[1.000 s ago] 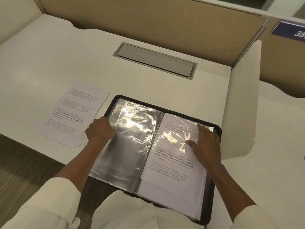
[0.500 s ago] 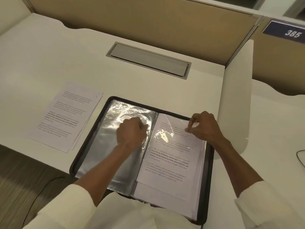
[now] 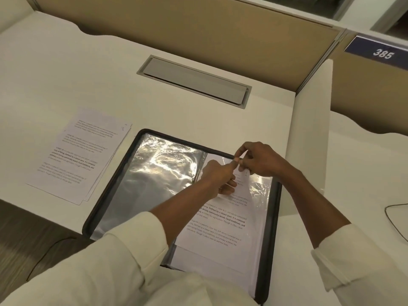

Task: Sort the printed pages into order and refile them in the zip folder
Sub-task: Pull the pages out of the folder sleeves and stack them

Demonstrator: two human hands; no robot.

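Head view shows the folder (image 3: 110, 188) open on the desk (image 3: 77, 74), with both hands together at the top of its right half. The left hand (image 3: 220, 177) and the right hand (image 3: 262, 161) each pinch the top edge of the clear sleeve (image 3: 260, 186). I cannot tell if a page corner is caught too. One printed page (image 3: 218, 226) lies slanted there, and the stack of pages (image 3: 81, 155) lies just left of the folder.

The thin plastic may slip or wrinkle, and a page pushed crooked may fold at the mouth. The folder overhangs the near desk edge, so a hard pull may tip it. A white side panel (image 3: 309, 129) stands close on the right, and the far side gives more room.
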